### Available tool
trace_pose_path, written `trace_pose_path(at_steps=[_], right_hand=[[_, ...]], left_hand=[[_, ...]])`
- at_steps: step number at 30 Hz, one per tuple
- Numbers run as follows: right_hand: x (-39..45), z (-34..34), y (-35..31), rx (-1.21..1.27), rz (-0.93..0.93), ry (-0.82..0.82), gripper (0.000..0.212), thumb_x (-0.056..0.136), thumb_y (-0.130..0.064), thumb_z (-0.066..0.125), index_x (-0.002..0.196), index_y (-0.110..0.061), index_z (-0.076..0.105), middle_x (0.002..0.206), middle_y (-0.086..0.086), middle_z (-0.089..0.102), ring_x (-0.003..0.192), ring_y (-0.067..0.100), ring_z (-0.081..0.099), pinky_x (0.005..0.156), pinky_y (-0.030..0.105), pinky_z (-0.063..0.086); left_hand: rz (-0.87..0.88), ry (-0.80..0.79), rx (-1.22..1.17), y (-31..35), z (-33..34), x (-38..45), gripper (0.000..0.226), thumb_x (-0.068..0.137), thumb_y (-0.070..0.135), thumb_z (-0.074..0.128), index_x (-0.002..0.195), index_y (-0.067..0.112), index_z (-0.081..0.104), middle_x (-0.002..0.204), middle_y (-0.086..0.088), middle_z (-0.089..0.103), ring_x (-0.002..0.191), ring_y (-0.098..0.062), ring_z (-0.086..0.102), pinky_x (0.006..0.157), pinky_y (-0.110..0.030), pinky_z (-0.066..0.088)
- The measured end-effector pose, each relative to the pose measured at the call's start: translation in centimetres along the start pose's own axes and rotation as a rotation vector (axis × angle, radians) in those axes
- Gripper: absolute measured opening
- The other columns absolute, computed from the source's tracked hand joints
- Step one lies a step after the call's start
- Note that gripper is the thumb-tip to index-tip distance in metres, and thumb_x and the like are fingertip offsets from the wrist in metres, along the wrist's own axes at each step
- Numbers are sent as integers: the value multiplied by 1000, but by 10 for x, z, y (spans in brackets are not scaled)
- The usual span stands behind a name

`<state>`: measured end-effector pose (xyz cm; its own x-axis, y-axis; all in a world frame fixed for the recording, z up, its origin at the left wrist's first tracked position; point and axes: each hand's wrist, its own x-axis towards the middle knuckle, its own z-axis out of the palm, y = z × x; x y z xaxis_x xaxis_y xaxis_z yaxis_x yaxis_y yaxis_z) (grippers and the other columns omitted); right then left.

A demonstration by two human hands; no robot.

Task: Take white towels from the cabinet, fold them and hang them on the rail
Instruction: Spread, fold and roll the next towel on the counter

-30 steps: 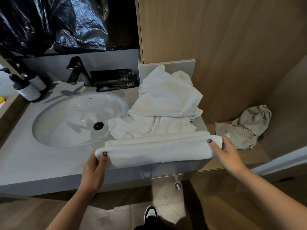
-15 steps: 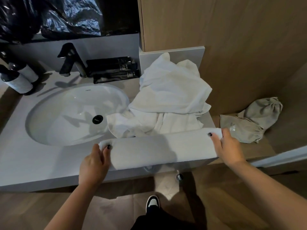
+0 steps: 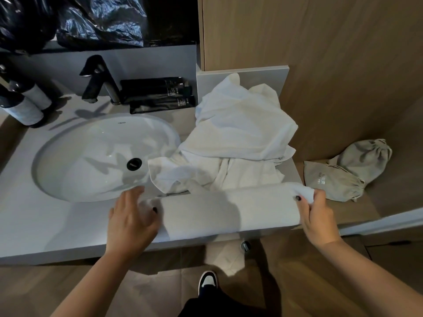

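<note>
A white towel (image 3: pixel 231 211), folded into a long strip, lies along the front edge of the grey counter (image 3: pixel 45 227). My right hand (image 3: pixel 317 216) pinches its right end, thumb on top. My left hand (image 3: pixel 131 219) rests at its left end with fingers spread and the thumb on the cloth. Behind the strip a heap of loose white towels (image 3: pixel 238 138) lies crumpled on the counter, one corner hanging over the sink's rim. No rail or cabinet is in view.
A white oval sink (image 3: pixel 91 156) with a black drain sits left of the towels. Behind it stand a black tap (image 3: pixel 98 81), black tubes (image 3: pixel 158 92) and two pump bottles (image 3: pixel 25 104). A grey drawstring bag (image 3: pixel 343 170) lies on the wooden shelf at right.
My left hand has let go of the strip's left end and opened out over it. The strip has settled lower onto the counter's front edge. My right hand keeps its pinch.
</note>
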<state>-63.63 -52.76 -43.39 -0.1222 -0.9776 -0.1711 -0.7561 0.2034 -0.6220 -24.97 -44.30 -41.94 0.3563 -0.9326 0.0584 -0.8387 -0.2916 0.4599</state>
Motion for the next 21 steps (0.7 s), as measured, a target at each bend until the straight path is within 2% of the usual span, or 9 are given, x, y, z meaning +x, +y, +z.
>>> trace_pose_path(at_steps=[1,3,6,9,14,16,17,19,21], right_hand=[[-2,1,0,7,0,2,31,99,-30,45,119,-8,38,102,9,54,80,19,54,49,17,34],[-4,1,-1,21,-9,8,21,99,-29,46,110,-13,36,100,11,54,78,19,52,49,18,33],[-6,0,-6,59,-12,34,17,100,-27,46,104,-16,34,97,11,54,75,18,50,49,19,31],[-6,-1,-7,57,-8,68,19,100,-30,44,108,-14,38,95,9,55,77,22,53,49,18,31],[6,-5,-19,101,112,97,38,97,-34,54,121,-6,49,101,9,58,80,17,54,50,14,36],[5,-4,-28,105,148,208,45,93,-31,62,128,-8,46,112,11,56,98,24,58,66,24,50],[2,-1,-33,12,84,290,46,92,-27,63,130,-8,45,121,11,53,111,27,55,84,35,52],[-12,12,-46,-167,-214,366,42,92,-18,59,132,-10,47,136,11,47,127,28,45,105,48,38],[-27,36,-59,-273,-601,166,41,95,-12,53,136,-10,49,145,9,44,138,26,38,113,48,30]], left_hand=[[103,36,41,9,-1,4,60,80,16,76,132,12,46,128,-12,56,115,-31,54,95,-51,46],[330,83,83,38,3,9,50,82,7,65,131,9,53,133,-14,56,122,-31,53,98,-47,43],[558,-9,111,78,25,4,44,88,18,51,130,9,58,127,-11,63,117,-28,58,98,-45,45],[586,-102,150,89,50,0,47,95,32,41,134,11,57,121,-7,66,106,-27,63,90,-44,49],[579,-83,133,78,62,8,46,96,34,43,133,12,59,113,-4,68,97,-25,63,83,-39,49],[552,-87,82,76,65,13,44,95,34,43,131,15,61,109,-2,68,93,-25,62,78,-39,49],[538,-86,56,75,67,16,43,95,34,44,130,17,62,107,-1,69,90,-25,62,75,-39,49],[530,-80,26,73,71,21,41,94,32,47,129,19,64,104,1,69,87,-24,61,71,-37,47],[540,-58,10,70,75,22,40,93,29,50,129,19,64,103,2,69,86,-23,60,69,-36,46]])
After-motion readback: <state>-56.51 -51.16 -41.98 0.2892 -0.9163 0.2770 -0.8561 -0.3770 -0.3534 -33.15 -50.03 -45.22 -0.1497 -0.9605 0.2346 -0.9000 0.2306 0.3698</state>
